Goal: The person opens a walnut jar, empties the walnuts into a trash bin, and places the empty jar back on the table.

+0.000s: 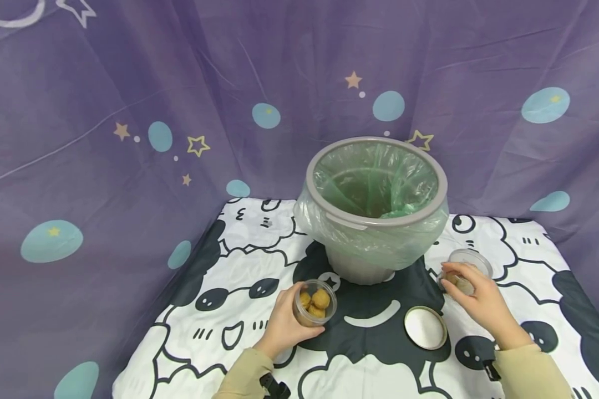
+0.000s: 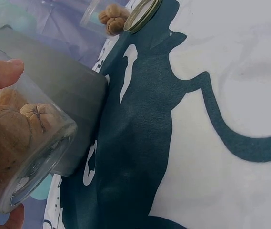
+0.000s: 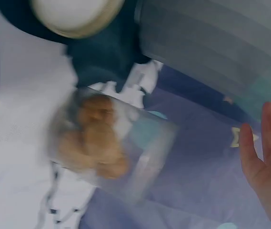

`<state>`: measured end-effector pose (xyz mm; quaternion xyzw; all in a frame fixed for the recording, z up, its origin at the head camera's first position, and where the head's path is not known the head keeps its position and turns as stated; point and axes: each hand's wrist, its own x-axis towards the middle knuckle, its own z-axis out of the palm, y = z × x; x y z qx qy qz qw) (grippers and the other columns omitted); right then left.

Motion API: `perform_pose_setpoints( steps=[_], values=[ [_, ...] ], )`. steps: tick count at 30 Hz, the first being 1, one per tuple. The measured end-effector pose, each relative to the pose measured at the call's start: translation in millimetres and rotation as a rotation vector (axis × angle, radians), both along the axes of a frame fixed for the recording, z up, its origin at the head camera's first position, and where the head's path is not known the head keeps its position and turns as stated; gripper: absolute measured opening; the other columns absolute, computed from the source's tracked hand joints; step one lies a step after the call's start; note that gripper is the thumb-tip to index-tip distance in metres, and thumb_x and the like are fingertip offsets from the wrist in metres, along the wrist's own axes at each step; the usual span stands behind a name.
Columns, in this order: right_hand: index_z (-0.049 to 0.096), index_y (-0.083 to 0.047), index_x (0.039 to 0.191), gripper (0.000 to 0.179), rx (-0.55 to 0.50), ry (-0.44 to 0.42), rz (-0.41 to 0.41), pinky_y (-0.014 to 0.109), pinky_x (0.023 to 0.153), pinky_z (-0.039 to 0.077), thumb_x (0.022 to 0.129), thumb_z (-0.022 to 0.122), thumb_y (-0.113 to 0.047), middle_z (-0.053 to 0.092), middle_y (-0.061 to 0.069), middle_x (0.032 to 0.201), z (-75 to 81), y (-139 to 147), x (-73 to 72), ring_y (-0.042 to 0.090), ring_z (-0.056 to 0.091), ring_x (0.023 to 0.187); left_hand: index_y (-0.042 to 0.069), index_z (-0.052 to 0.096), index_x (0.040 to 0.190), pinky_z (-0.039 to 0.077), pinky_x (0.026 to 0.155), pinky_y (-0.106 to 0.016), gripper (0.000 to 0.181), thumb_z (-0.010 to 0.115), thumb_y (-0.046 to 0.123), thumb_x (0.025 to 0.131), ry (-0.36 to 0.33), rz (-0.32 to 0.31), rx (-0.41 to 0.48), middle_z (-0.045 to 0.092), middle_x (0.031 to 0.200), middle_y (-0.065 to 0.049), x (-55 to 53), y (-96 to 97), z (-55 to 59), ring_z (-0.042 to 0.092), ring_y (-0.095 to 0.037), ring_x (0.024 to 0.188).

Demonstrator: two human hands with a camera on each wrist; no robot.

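My left hand [image 1: 289, 321] grips a clear jar [image 1: 306, 320] with several walnuts [image 1: 321, 299] inside. In the left wrist view, the thumb and fingers curl round the wall of this jar [image 2: 54, 114]. On the right, a second clear jar [image 1: 471, 259] with walnuts [image 3: 97, 136] stands on the cloth. My right hand [image 1: 479, 296] is beside it, partly covering it in the head view. The right wrist view shows the fingers [image 3: 269, 126] loosely extended and apart from that jar, which looks blurred. A round lid [image 1: 426, 328] with a gold rim lies nearest the right hand's left side.
A grey bin [image 1: 359, 266] with a translucent green bag [image 1: 379, 244] folded over its rim stands behind the hands, between the two jars. Black-and-white cartoon cloth [image 1: 359, 382] covers the table. A purple patterned curtain [image 1: 299, 55] hangs behind.
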<state>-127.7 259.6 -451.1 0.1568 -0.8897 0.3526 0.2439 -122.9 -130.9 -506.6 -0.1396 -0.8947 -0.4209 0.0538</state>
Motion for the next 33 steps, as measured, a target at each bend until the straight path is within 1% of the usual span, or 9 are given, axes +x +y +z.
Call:
perform_pose_setpoints(
  steps=[3,8,10,13,16,19,24,28,33],
  values=[
    [0.064,-0.002,0.111,0.035,-0.018,0.05,0.009,0.001,0.084,0.033,0.077,0.071,0.004,0.063,0.0,0.1,16.8,-1.8,-4.7,-0.02,0.044,0.096,0.015,0.046,0.134,0.045,0.094,-0.043,0.093,0.091,0.032,0.054,0.002,-0.001,-0.002,0.052,0.121,-0.002,-0.2,0.2,0.1,0.048,-0.015,0.107],
    [0.066,0.001,0.107,0.041,-0.07,0.167,0.053,0.001,0.086,0.034,0.069,0.07,0.015,0.059,-0.014,0.103,42.6,-5.4,-13.9,-0.016,0.047,0.1,0.015,0.046,0.134,0.045,0.095,-0.044,0.093,0.091,0.033,0.054,-0.003,0.003,-0.001,0.052,0.121,-0.002,0.0,0.2,0.8,0.048,-0.016,0.108],
    [0.066,0.002,0.107,0.042,-0.083,0.202,0.077,0.002,0.087,0.035,0.067,0.069,0.016,0.06,-0.015,0.103,50.4,-6.7,-16.7,-0.014,0.048,0.101,0.015,0.045,0.134,0.045,0.095,-0.044,0.093,0.091,0.033,0.055,-0.007,0.003,0.001,0.052,0.122,-0.003,0.0,0.2,1.2,0.048,-0.017,0.109],
    [0.066,0.003,0.106,0.04,-0.079,0.255,0.108,0.004,0.091,0.034,0.068,0.069,0.013,0.062,-0.008,0.102,58.9,-8.6,-20.7,-0.013,0.048,0.104,0.015,0.045,0.134,0.045,0.095,-0.045,0.093,0.091,0.032,0.055,-0.011,0.003,0.006,0.052,0.122,-0.003,0.0,0.3,1.7,0.048,-0.017,0.11],
    [0.066,0.004,0.106,0.033,-0.062,0.306,0.131,0.006,0.095,0.033,0.073,0.07,0.006,0.064,0.005,0.1,66.5,-10.4,-25.0,-0.013,0.047,0.107,0.016,0.046,0.134,0.045,0.095,-0.045,0.093,0.091,0.032,0.055,-0.014,0.004,0.005,0.052,0.121,-0.003,0.2,0.5,2.2,0.048,-0.017,0.109],
    [0.065,0.004,0.105,0.027,-0.052,0.347,0.131,0.007,0.097,0.032,0.084,0.069,-0.013,0.063,0.015,0.1,75.5,-12.6,-29.4,-0.012,0.046,0.111,0.015,0.046,0.134,0.045,0.095,-0.044,0.093,0.091,0.032,0.055,-0.016,0.002,0.002,0.052,0.121,-0.003,0.3,0.6,2.4,0.048,-0.017,0.109],
    [0.066,0.004,0.105,0.055,-0.035,0.389,0.162,0.01,0.098,0.031,0.091,0.056,-0.048,0.061,0.022,0.103,92.1,-17.9,-40.2,-0.003,0.047,0.113,0.015,0.045,0.134,0.045,0.094,-0.045,0.093,0.091,0.033,0.054,-0.021,0.0,0.006,0.052,0.121,-0.003,0.4,0.3,1.9,0.048,-0.017,0.108],
    [0.066,0.003,0.107,0.062,0.042,0.406,0.213,0.014,0.094,0.032,0.091,0.049,-0.055,0.061,0.02,0.105,100.8,-23.0,-47.9,0.015,0.051,0.105,0.015,0.045,0.135,0.045,0.094,-0.044,0.094,0.091,0.033,0.055,-0.023,-0.007,0.009,0.052,0.122,-0.003,0.7,0.2,1.3,0.048,-0.017,0.109],
    [0.066,0.0,0.107,0.056,0.157,0.413,0.259,0.027,0.093,0.034,0.095,0.045,-0.051,0.06,0.019,0.106,106.9,-27.6,-54.5,0.034,0.051,0.099,0.014,0.045,0.135,0.045,0.095,-0.044,0.093,0.09,0.032,0.055,-0.026,-0.008,0.003,0.052,0.123,-0.002,0.7,0.1,1.7,0.048,-0.017,0.109]
  ],
)
